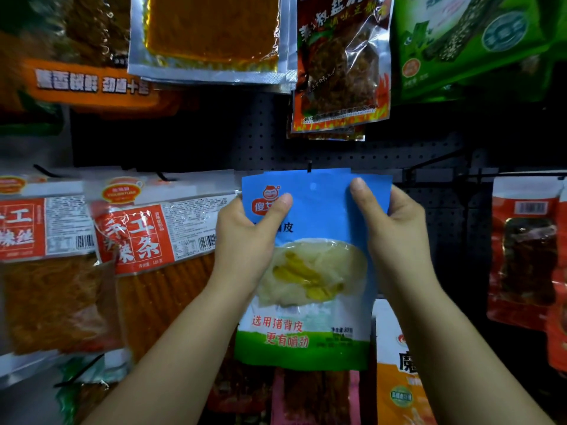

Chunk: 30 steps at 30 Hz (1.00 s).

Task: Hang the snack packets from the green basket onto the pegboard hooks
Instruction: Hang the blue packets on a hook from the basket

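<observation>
A blue snack packet (316, 210) with a clear window of pale and yellow food is held up against the black pegboard (429, 154). My left hand (248, 240) grips its left edge, thumb on the front near the red logo. My right hand (392, 222) grips the upper right edge, thumb on the front. A small hang hole sits near the packet's top middle. The tip of a black hook (310, 166) shows just above the packet's top edge. More blue packet edges show behind the top. The green basket is out of view.
Red-and-white spicy strip packets (147, 240) hang to the left. Flame-printed packets (340, 72) and silver ones (211, 38) hang above, green packets (472, 41) at the upper right. Red packets (527, 253) hang right. An orange-and-white packet (399, 378) sits below.
</observation>
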### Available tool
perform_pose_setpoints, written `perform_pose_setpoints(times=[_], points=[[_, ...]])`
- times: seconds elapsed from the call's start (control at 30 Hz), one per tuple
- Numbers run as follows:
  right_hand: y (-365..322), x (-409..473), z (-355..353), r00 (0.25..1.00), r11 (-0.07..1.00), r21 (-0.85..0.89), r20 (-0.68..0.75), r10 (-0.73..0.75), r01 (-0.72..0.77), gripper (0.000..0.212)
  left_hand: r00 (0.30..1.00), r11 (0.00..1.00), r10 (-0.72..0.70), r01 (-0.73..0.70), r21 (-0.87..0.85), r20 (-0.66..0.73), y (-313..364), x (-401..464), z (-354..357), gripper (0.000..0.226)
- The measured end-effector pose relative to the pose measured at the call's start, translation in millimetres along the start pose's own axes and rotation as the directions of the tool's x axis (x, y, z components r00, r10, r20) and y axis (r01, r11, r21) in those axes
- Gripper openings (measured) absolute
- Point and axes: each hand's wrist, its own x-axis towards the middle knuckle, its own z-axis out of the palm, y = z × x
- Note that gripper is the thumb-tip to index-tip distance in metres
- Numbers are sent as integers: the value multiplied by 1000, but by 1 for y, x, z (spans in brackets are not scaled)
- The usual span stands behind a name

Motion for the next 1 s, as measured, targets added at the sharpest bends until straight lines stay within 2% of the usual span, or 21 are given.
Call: perform_pose_setpoints(times=[0.17,0.33,0.57,0.8,1.0], points=[[-13,10,9,995,993,-84,-32,-90,87,17,998,999,40,-41,-34,-46,16,10,-1,19],[-17,20,12,995,988,-133,-49,-85,78,14,999,999,-11,10,-49,-34,21,21,3,14],[-8,26,13,996,985,-168,-74,-46,33,20,998,999,-39,39,14,-45,18,26,5,18],[-4,31,15,995,988,-147,-80,-61,49,24,997,999,-51,52,5,-51,23,25,3,15],[3,36,14,996,988,-145,-75,-57,46,28,992,993,-121,121,0,-45,17,30,6,16]])
